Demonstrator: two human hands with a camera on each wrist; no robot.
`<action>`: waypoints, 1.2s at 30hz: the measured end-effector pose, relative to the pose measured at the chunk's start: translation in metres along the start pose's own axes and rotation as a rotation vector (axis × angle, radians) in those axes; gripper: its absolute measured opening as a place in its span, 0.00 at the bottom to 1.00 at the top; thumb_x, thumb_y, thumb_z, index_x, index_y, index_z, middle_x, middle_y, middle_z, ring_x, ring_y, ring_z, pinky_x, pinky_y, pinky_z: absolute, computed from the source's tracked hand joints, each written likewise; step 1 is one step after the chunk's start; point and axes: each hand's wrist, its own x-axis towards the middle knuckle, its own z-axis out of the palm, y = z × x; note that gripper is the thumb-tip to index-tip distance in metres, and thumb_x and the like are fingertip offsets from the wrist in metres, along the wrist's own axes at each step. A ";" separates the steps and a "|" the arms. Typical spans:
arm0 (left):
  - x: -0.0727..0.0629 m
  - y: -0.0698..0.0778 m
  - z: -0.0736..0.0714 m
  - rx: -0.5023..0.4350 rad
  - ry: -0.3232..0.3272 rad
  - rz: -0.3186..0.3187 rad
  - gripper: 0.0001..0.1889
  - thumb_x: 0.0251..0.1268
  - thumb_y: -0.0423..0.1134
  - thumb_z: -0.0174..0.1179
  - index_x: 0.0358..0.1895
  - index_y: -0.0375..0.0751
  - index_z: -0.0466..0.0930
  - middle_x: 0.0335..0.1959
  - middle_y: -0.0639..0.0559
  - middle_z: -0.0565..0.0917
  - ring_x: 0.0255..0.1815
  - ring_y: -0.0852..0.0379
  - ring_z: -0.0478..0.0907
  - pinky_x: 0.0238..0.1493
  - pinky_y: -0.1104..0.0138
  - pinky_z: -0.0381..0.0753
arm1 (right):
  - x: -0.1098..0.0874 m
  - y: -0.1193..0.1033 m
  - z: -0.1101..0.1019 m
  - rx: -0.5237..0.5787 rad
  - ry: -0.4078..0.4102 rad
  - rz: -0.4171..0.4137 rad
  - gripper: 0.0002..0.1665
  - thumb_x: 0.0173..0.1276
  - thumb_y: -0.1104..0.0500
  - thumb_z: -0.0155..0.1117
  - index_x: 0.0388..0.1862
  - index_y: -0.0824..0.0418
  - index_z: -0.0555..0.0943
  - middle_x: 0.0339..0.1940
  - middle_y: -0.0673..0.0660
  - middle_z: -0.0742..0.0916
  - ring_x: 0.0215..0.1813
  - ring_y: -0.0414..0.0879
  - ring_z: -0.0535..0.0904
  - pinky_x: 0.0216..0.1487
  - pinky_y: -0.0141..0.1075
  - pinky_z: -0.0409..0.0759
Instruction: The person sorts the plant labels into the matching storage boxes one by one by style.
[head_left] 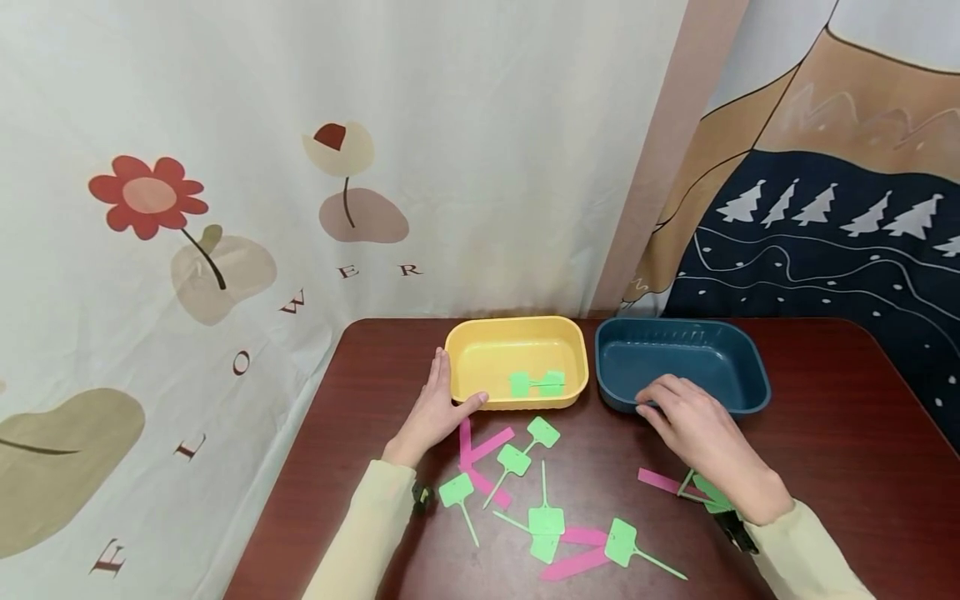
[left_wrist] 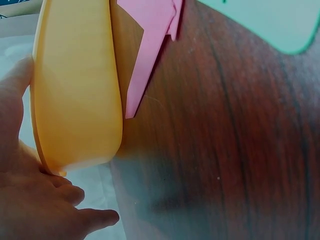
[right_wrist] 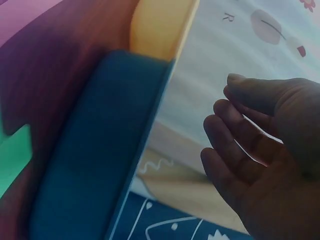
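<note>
My left hand (head_left: 433,414) touches the left front corner of the yellow tray (head_left: 517,333), fingers straight along its side and thumb on the front rim. In the left wrist view the thumb also meets the rim of that tray (left_wrist: 75,80). Green T-shaped plant labels (head_left: 552,383) lie inside it. Over the front edge of the blue tray (head_left: 630,354) hovers my right hand (head_left: 697,425), its fingers loosely bent. The right wrist view shows nothing between those fingers, apart from the blue tray's wall (right_wrist: 100,150).
Several green labels (head_left: 546,521) and pink strip labels (head_left: 573,564) are scattered over the dark red table (head_left: 337,500). Under the right wrist lie a pink label (head_left: 660,480) and a partly hidden green one (head_left: 716,493). A printed curtain (head_left: 487,167) hangs behind the trays.
</note>
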 end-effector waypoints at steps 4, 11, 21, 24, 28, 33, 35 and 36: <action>0.001 -0.001 0.000 0.004 -0.003 0.003 0.63 0.66 0.72 0.59 0.84 0.42 0.26 0.86 0.42 0.32 0.85 0.39 0.39 0.78 0.41 0.51 | -0.013 0.009 -0.004 -0.023 0.026 -0.016 0.12 0.57 0.64 0.81 0.39 0.58 0.88 0.38 0.51 0.86 0.40 0.49 0.83 0.42 0.49 0.84; -0.001 0.001 -0.001 0.001 -0.008 0.000 0.63 0.66 0.72 0.59 0.84 0.42 0.26 0.86 0.43 0.32 0.85 0.39 0.40 0.78 0.41 0.51 | -0.036 0.021 -0.015 -0.055 -0.037 0.048 0.13 0.57 0.62 0.81 0.41 0.57 0.88 0.39 0.51 0.86 0.41 0.49 0.82 0.40 0.50 0.84; 0.000 0.002 -0.001 -0.001 -0.009 -0.009 0.63 0.66 0.72 0.59 0.84 0.40 0.27 0.86 0.44 0.31 0.85 0.40 0.39 0.79 0.42 0.50 | -0.072 0.031 -0.023 -0.075 -0.160 0.148 0.17 0.55 0.56 0.83 0.42 0.55 0.88 0.42 0.52 0.87 0.44 0.51 0.83 0.44 0.57 0.81; 0.000 0.001 -0.001 -0.004 -0.008 -0.011 0.63 0.66 0.72 0.59 0.84 0.39 0.28 0.86 0.43 0.32 0.85 0.40 0.38 0.79 0.42 0.50 | -0.082 0.033 -0.022 -0.075 -0.196 0.168 0.19 0.53 0.56 0.85 0.43 0.55 0.88 0.42 0.52 0.87 0.44 0.51 0.83 0.44 0.58 0.81; -0.001 0.001 -0.002 -0.006 -0.019 -0.016 0.63 0.66 0.72 0.59 0.84 0.42 0.25 0.86 0.45 0.30 0.85 0.41 0.37 0.79 0.42 0.49 | -0.094 0.033 -0.018 -0.073 -0.233 0.185 0.19 0.52 0.53 0.85 0.43 0.50 0.88 0.42 0.48 0.86 0.42 0.46 0.82 0.43 0.55 0.82; 0.000 0.002 -0.002 -0.010 -0.025 -0.013 0.63 0.66 0.71 0.59 0.84 0.40 0.26 0.86 0.46 0.29 0.85 0.39 0.38 0.79 0.41 0.48 | -0.105 0.032 -0.011 -0.070 -0.288 0.219 0.18 0.53 0.51 0.85 0.42 0.48 0.88 0.40 0.44 0.84 0.37 0.39 0.78 0.39 0.47 0.83; 0.000 0.002 -0.002 -0.010 -0.024 -0.012 0.63 0.66 0.71 0.59 0.84 0.39 0.27 0.86 0.45 0.29 0.85 0.39 0.38 0.79 0.41 0.48 | -0.107 0.031 -0.009 -0.062 -0.312 0.232 0.17 0.54 0.50 0.84 0.42 0.48 0.88 0.39 0.42 0.82 0.36 0.36 0.76 0.38 0.43 0.83; 0.000 0.001 -0.002 -0.010 -0.022 -0.011 0.63 0.66 0.71 0.59 0.84 0.38 0.27 0.86 0.44 0.30 0.85 0.39 0.38 0.79 0.41 0.48 | -0.108 0.031 -0.007 -0.062 -0.318 0.235 0.17 0.54 0.50 0.84 0.42 0.47 0.88 0.39 0.42 0.82 0.36 0.35 0.75 0.38 0.42 0.83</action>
